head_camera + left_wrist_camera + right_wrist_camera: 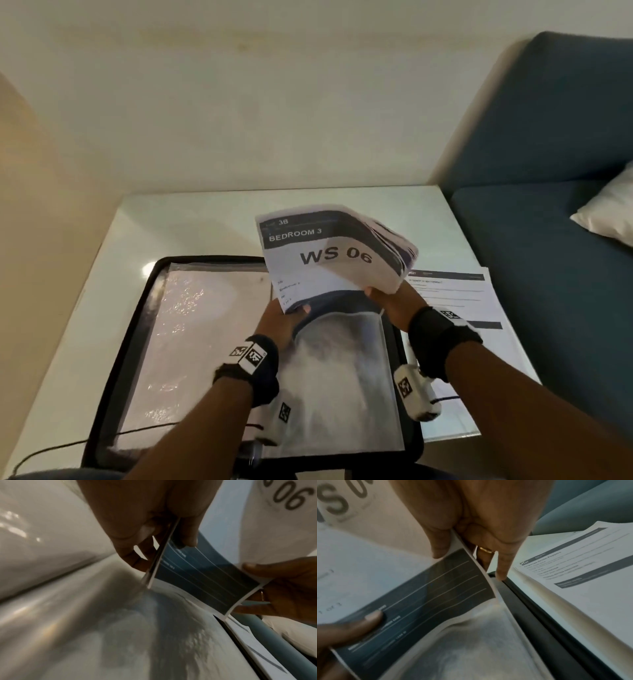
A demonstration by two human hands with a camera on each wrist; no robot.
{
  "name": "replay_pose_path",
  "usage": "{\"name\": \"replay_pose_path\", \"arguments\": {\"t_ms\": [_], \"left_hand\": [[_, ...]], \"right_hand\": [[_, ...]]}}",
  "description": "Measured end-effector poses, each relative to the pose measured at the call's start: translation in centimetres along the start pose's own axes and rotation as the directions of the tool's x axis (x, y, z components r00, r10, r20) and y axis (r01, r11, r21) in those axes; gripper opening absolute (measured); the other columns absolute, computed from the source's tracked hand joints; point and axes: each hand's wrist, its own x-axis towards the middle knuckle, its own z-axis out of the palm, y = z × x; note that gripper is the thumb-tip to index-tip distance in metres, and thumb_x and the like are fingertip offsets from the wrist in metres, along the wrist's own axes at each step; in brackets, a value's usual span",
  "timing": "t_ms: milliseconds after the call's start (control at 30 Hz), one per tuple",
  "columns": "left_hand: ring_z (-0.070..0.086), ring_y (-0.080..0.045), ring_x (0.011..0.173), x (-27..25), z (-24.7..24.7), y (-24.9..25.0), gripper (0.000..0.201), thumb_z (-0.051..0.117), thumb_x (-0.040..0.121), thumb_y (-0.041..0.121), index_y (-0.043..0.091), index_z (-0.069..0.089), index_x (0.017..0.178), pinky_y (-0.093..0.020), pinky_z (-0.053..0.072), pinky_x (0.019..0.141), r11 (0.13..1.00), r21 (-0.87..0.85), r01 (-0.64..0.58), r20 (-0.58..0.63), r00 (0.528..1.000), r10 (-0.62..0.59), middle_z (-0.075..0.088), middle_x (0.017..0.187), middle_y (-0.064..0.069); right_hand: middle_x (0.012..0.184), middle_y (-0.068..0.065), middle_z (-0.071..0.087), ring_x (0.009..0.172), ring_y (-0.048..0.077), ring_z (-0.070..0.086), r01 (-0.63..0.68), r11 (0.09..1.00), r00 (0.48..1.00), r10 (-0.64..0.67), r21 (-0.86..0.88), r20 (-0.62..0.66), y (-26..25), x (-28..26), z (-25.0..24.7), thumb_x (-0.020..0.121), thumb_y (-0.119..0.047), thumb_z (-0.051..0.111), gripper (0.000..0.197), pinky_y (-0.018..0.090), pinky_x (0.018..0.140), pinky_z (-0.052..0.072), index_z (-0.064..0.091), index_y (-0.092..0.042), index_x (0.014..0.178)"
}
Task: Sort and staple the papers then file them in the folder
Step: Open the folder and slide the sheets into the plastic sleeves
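A thick stack of papers (pixel 329 253), its top sheet printed "BEDROOM 3" and "WS 06", stands tilted above the open black folder (pixel 137 342). My left hand (pixel 284 318) pinches the stack's lower left corner, thumb on the front sheet. My right hand (pixel 387 301) grips the lower right corner, where the sheets fan out. In the left wrist view my left hand (pixel 154 520) clamps the stack's (pixel 205 577) edge above a clear sleeve (pixel 120 628). In the right wrist view my right hand (pixel 479 520) pinches the stack (pixel 428 595).
A second pile of printed sheets (pixel 452 291) lies on the white table (pixel 205 212) to the right of the folder, also seen in the right wrist view (pixel 573 574). A blue sofa (pixel 548 137) with a white pillow (pixel 609 212) stands at the right. A wall runs behind.
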Motion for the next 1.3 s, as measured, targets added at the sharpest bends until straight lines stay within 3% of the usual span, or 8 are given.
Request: {"name": "replay_pose_path", "arguments": {"t_ms": [100,367,533,700,833,1033,1200,1300], "left_hand": [[0.064,-0.017,0.098,0.2,0.0,0.3,0.024,0.063,0.094,0.009,0.015,0.062,0.117,-0.017,0.048,0.074,0.993,-0.116,0.018,-0.05,0.998,-0.024,0.068,0.105,0.004],[0.067,-0.022,0.11,0.4,-0.1,1.7,0.036,0.062,0.093,0.005,0.022,0.061,0.124,-0.045,0.052,0.098,0.954,-0.299,-0.034,0.047,0.998,0.05,0.071,0.118,-0.001],[0.065,-0.012,0.107,0.6,-0.2,2.9,0.034,0.057,0.095,0.007,0.031,0.058,0.12,-0.026,0.051,0.09,0.965,-0.255,-0.065,0.088,0.992,0.09,0.07,0.116,0.007],[0.064,-0.02,0.11,2.5,0.1,4.6,0.034,0.06,0.094,0.012,0.024,0.059,0.125,-0.046,0.054,0.094,0.976,-0.215,-0.046,0.129,0.989,0.075,0.069,0.117,0.002],[0.061,-0.018,0.111,5.2,0.0,5.5,0.037,0.06,0.094,0.009,0.013,0.055,0.13,-0.036,0.046,0.102,0.991,-0.005,-0.13,0.157,0.979,0.129,0.066,0.122,-0.003],[0.061,-0.021,0.111,8.4,-1.1,4.8,0.031,0.059,0.097,0.024,0.014,0.06,0.126,-0.027,0.046,0.09,0.956,0.232,-0.178,0.165,0.976,0.142,0.066,0.121,-0.002],[0.047,-0.028,0.13,9.3,-3.4,1.0,0.05,0.056,0.094,0.025,0.025,0.043,0.142,-0.044,0.042,0.104,0.346,0.933,-0.099,0.12,0.992,-0.042,0.045,0.145,-0.003],[0.05,-0.027,0.125,8.8,-3.5,0.0,0.049,0.059,0.089,0.02,0.027,0.048,0.136,-0.044,0.045,0.099,0.272,0.953,-0.135,0.127,0.991,0.047,0.047,0.139,-0.001]], "right_hand": [[0.1,0.008,0.065,0.09,0.021,0.06,0.037,0.999,0.999,-0.037,-0.014,-0.02,-1.8,0.1,-0.5,0.099,-0.026,0.056,0.024,0.027,0.077,0.048,0.065,-0.007,0.11],[0.109,0.006,0.061,0.099,0.024,0.055,0.055,0.998,0.973,-0.045,0.041,-0.226,-2.6,1.2,-1.6,0.101,-0.031,0.05,0.029,0.034,0.087,0.043,0.06,-0.01,0.117],[0.112,0.012,0.07,0.1,0.03,0.066,-0.021,0.933,0.99,0.07,0.359,-0.126,-3.2,1.9,-4.5,0.1,-0.032,0.051,0.028,0.044,0.088,0.053,0.062,-0.01,0.114],[0.101,0.013,0.074,0.085,0.028,0.072,-0.165,0.914,0.976,0.098,0.37,0.194,-3.5,2.9,-8.1,0.045,-0.042,0.094,0.08,0.041,0.073,0.061,0.066,-0.005,0.11],[0.107,0.013,0.072,0.097,0.036,0.067,-0.155,0.946,0.983,0.12,0.286,0.139,-2.7,3.5,-8.5,0.089,-0.02,0.064,0.028,0.053,0.087,0.054,0.064,-0.007,0.114],[0.098,0.016,0.071,0.087,0.038,0.067,-0.12,0.969,0.989,0.135,0.215,-0.058,-1.2,4.3,-9.1,0.09,-0.009,0.066,0.005,0.051,0.08,0.057,0.068,-0.009,0.094],[0.096,0.019,0.072,0.087,0.042,0.069,-0.195,0.955,0.928,0.253,0.223,-0.272,2.3,5.8,-11.2,0.077,-0.023,0.079,0.018,0.056,0.081,0.057,0.069,-0.01,0.084],[0.098,0.014,0.068,0.091,0.035,0.068,-0.188,0.944,0.904,0.274,0.273,-0.327,3.0,6.1,-11.7,0.082,-0.024,0.074,0.015,0.052,0.085,0.057,0.065,-0.014,0.088]]}}
